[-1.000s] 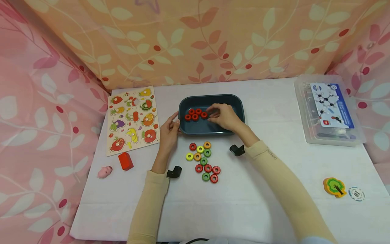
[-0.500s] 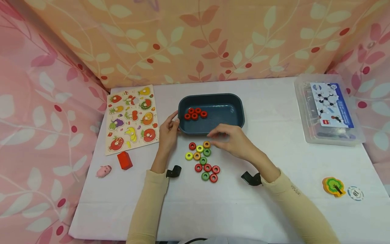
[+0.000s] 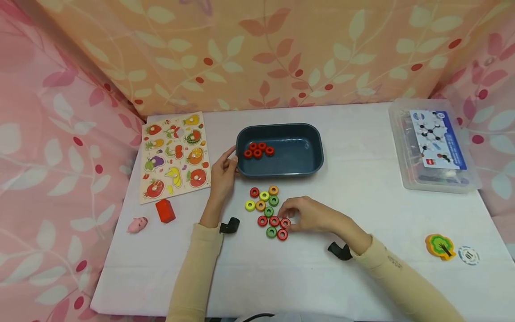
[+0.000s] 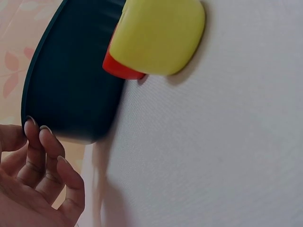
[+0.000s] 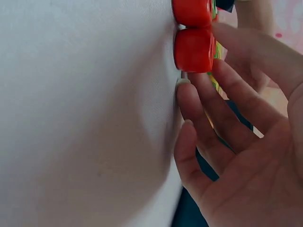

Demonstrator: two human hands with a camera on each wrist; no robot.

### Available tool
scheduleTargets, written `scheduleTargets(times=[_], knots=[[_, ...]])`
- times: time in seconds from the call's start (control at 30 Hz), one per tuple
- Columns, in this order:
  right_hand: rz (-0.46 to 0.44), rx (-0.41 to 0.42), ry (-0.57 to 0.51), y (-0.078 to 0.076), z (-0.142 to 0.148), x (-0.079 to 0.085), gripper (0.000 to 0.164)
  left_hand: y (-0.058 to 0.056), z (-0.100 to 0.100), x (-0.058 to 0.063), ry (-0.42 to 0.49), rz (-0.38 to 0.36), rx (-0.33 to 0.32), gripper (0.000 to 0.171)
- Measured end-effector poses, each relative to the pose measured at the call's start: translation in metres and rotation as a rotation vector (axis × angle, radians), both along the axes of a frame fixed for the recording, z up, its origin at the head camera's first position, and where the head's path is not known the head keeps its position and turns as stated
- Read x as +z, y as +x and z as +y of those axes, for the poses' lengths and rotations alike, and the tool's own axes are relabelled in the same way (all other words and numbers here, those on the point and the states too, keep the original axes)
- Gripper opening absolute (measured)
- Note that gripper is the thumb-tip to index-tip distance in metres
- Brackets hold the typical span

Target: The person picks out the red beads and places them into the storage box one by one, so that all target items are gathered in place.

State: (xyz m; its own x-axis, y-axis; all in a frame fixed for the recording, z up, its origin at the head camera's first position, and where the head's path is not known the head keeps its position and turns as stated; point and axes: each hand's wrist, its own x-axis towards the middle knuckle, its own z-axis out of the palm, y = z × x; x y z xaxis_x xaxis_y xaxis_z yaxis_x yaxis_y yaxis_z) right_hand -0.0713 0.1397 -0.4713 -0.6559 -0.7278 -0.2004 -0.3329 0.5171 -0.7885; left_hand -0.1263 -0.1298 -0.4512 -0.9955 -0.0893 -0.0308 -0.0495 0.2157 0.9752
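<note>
A dark blue-grey tray [image 3: 281,173] stands at the middle back, with several red rings [image 3: 257,154] grouped in its left part. My left hand [image 3: 222,176] holds the tray by its left end, thumb and fingertips at the rim in the left wrist view. Before the tray lie several loose rings in red, yellow, orange and green, among them a green ring [image 3: 271,232] and a yellow ring [image 3: 250,205]. My right hand [image 3: 311,215] pinches a red ring [image 5: 193,49] at the right of this group between thumb and index finger; another red ring [image 5: 191,12] sits against it.
To the left lie a fruit puzzle board [image 3: 181,167], a red block [image 3: 165,211] and a pink pig figure [image 3: 137,225]. At the right are a clear plastic case [image 3: 436,179], a tree-shaped piece [image 3: 440,247] and a round chip [image 3: 468,255].
My right hand has come out of the tray and moved toward me, down to the red ring at the right of the loose group. My left hand stays at the tray.
</note>
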Motion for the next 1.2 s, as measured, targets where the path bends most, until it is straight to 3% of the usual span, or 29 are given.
scheduleTargets(times=[0.23, 0.47, 0.6, 0.77, 0.8, 0.97, 1.03, 1.2], knots=[[0.0, 0.025, -0.006, 0.002, 0.002, -0.003, 0.032, -0.002, -0.001, -0.005, -0.019, -0.006, 0.015, 0.041], [0.046, -0.005, -0.055, -0.002, 0.005, -0.004, 0.027, -0.014, -0.006, -0.036, -0.004, 0.0, 0.027, 0.04], [0.087, -0.053, -0.105, -0.01, 0.007, 0.006, 0.026, -0.015, -0.007, -0.042, -0.03, 0.01, 0.042, 0.039], [0.198, -0.111, -0.181, -0.025, 0.01, 0.025, 0.03, -0.015, -0.007, -0.041, -0.028, 0.019, 0.038, 0.039], [0.221, -0.129, -0.197, -0.028, 0.011, 0.028, 0.031, -0.013, -0.005, -0.037, -0.024, 0.016, 0.032, 0.039], [0.311, -0.26, -0.256, -0.054, 0.015, 0.035, 0.032, -0.014, -0.005, -0.037, -0.03, 0.013, 0.035, 0.039], [0.331, -0.313, -0.247, -0.066, 0.015, 0.035, 0.033, -0.015, -0.007, -0.043, -0.044, 0.021, 0.046, 0.038], [0.337, -0.399, -0.183, -0.095, 0.009, 0.034, 0.032, -0.015, -0.007, -0.044, -0.044, 0.022, 0.053, 0.038]])
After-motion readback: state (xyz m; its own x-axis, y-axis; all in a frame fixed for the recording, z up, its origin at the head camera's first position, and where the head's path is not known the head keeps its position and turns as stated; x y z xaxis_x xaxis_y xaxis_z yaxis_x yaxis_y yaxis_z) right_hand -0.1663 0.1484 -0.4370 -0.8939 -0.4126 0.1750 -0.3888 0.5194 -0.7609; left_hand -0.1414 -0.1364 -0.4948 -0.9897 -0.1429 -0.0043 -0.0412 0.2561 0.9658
